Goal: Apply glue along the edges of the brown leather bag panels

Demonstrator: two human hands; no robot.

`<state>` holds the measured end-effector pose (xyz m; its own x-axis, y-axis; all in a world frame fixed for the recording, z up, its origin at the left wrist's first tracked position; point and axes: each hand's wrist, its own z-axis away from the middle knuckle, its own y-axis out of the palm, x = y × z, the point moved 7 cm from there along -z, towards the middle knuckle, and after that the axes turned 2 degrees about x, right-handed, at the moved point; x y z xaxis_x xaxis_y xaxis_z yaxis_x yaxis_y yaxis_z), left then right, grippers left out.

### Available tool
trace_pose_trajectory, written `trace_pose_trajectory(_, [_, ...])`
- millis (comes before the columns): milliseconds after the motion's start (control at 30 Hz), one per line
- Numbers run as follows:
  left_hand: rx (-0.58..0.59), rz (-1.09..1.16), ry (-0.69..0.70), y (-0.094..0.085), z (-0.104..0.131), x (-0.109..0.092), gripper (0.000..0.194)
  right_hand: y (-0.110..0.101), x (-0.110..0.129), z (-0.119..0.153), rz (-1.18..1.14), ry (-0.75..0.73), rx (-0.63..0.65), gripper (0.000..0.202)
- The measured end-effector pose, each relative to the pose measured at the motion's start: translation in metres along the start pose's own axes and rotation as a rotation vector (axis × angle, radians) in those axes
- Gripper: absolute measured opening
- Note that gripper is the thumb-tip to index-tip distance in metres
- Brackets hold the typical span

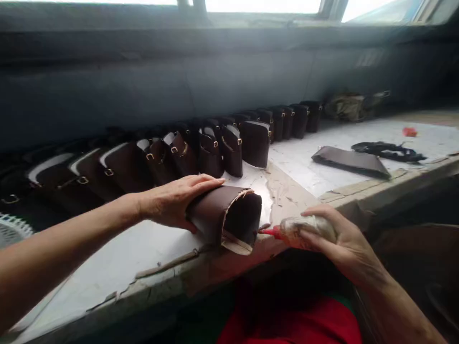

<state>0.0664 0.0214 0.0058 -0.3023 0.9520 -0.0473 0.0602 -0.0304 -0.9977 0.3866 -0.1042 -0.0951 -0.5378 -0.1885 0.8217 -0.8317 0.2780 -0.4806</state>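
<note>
A brown leather tube-like piece lies on its side at the front edge of the bench, its open end with a pale raw rim turned to the right. My left hand holds it from above and behind, fingers over the top and thumb at its near side. In my right hand is a clear squeeze bottle with a red nozzle, lying nearly level. The nozzle tip is at the right edge of the leather piece's opening; whether they touch is hard to tell.
Rows of dark leather pieces with small buckles stand along the wall behind. A flat brown piece, black straps and a red object lie on the right of the bench. A white basket shows at far left.
</note>
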Motion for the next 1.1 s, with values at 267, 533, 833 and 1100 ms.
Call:
trace_pose_trajectory(267, [-0.054,-0.038,0.078,0.005,0.016,-0.011,0.127,0.008,0.010,0.025,-0.021,-0.057,-0.002,0.024])
trace_pose_trajectory(533, [-0.149,-0.068,0.110,0.013,0.035,-0.019,0.106,0.004,0.009,0.044,0.018,-0.086,-0.092,0.027])
trace_pose_trajectory(833, [-0.229,-0.142,0.158,0.019,0.049,-0.040,0.088,0.018,0.011,0.064,-0.036,-0.060,-0.143,0.026])
trace_pose_trajectory(1100, [-0.253,-0.167,0.167,0.020,0.051,-0.042,0.083,0.020,0.013,0.068,-0.045,-0.145,-0.145,0.027])
